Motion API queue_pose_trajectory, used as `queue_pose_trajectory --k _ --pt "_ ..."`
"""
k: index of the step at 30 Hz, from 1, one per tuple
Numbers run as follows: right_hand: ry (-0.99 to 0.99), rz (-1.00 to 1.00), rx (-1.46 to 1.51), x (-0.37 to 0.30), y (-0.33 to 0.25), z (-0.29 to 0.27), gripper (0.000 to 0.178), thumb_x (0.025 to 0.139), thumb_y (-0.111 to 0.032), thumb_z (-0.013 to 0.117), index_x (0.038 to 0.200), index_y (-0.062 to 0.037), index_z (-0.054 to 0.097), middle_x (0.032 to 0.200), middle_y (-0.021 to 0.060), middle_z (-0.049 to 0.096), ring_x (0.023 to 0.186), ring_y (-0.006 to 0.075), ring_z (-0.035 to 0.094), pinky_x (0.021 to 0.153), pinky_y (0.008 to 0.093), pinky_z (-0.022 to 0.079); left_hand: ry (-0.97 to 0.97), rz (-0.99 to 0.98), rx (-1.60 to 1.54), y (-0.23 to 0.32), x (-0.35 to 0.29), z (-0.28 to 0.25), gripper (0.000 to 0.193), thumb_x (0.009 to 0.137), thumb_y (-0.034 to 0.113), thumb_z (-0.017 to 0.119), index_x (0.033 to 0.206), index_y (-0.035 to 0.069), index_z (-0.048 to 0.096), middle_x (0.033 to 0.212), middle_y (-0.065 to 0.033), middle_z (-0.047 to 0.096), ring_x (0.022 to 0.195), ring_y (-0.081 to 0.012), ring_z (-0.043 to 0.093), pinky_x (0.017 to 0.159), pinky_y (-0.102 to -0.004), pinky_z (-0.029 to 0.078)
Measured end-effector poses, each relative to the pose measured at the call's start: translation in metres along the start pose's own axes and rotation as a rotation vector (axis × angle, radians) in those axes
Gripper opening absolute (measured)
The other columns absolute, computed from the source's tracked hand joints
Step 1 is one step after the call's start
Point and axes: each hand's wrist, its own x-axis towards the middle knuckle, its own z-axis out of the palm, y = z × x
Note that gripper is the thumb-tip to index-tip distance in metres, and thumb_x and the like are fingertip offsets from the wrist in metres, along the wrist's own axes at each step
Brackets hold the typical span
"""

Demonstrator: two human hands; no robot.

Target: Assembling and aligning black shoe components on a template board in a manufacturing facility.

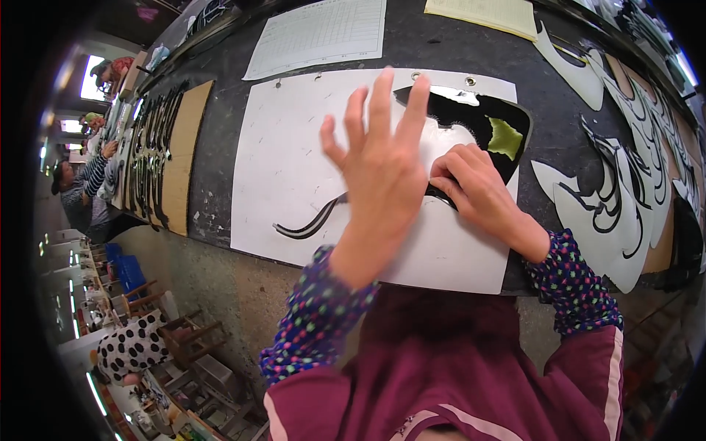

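My left hand (382,158) is raised over a white board (283,147), its fingers spread and nothing in them. My right hand (474,180) is closed, thumb and fingertips pinched on a narrow black strip. The strip's loose end (312,224), curved with a grey band along it, lies on the board to the left; its middle is hidden behind my left hand. Just beyond my right hand lies a glossy black cut piece (474,110) with a curved edge. A yellow-green patch (504,140) shows on it.
Curved white cut pieces with black edging (588,213) lie along the right. A printed sheet (320,37) and a yellowish pad (485,16) lie at the back. Cardboard (187,158) with rows of black strips stands left. Other people (73,191) sit farther left.
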Motion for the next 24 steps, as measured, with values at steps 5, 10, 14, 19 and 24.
queue_pose_trajectory --k 5,10,14,19,24 --pt "0.054 -0.047 -0.001 0.000 -0.002 0.002 0.009 0.088 -0.001 0.062 0.096 -0.0032 0.058 0.090 0.0105 0.057 0.087 0.0310 0.053 0.080 0.0385 0.042 0.046 -0.215 0.058 -0.017 -0.016 0.086 0.063 0.088 0.008 0.053 0.148 0.024 0.043 0.154 -0.0067 0.034 0.139 -0.0308 0.033 0.111 -0.0592 0.018" --pt "0.053 -0.050 -0.010 -0.005 0.008 0.003 0.007 0.088 0.000 0.061 0.095 -0.0030 0.058 0.090 0.0112 0.056 0.086 0.0307 0.053 0.079 0.0389 0.042 0.020 0.018 0.151 -0.019 0.000 0.073 0.064 0.088 0.008 0.052 0.150 0.023 0.042 0.152 -0.0075 0.037 0.141 -0.0330 0.031 0.109 -0.0617 0.018" --pt "0.083 -0.073 -0.028 -0.005 0.004 0.003 0.007 0.089 0.000 0.060 0.094 -0.0043 0.058 0.090 0.0098 0.056 0.086 0.0293 0.053 0.078 0.0384 0.041 0.047 -0.036 0.155 -0.029 -0.011 0.082 0.064 0.089 0.009 0.052 0.150 0.023 0.041 0.150 -0.0073 0.040 0.140 -0.0328 0.033 0.108 -0.0617 0.019" --pt "0.089 -0.078 -0.037 -0.006 0.011 0.008 0.006 0.089 -0.001 0.059 0.094 -0.0049 0.058 0.089 0.0094 0.055 0.086 0.0291 0.052 0.078 0.0389 0.041 0.072 0.208 0.337 -0.040 0.009 0.068 0.063 0.089 0.011 0.053 0.149 0.025 0.043 0.151 -0.0052 0.039 0.140 -0.0311 0.033 0.108 -0.0606 0.019" --pt "0.099 -0.075 -0.079 -0.006 0.005 0.009 0.007 0.089 -0.001 0.059 0.094 -0.0057 0.058 0.089 0.0091 0.055 0.086 0.0289 0.052 0.078 0.0390 0.041 -0.132 -0.162 0.161 -0.021 -0.017 0.081 0.056 0.093 0.014 0.048 0.147 0.027 0.046 0.150 -0.0046 0.042 0.142 -0.0294 0.033 0.107 -0.0653 0.020"
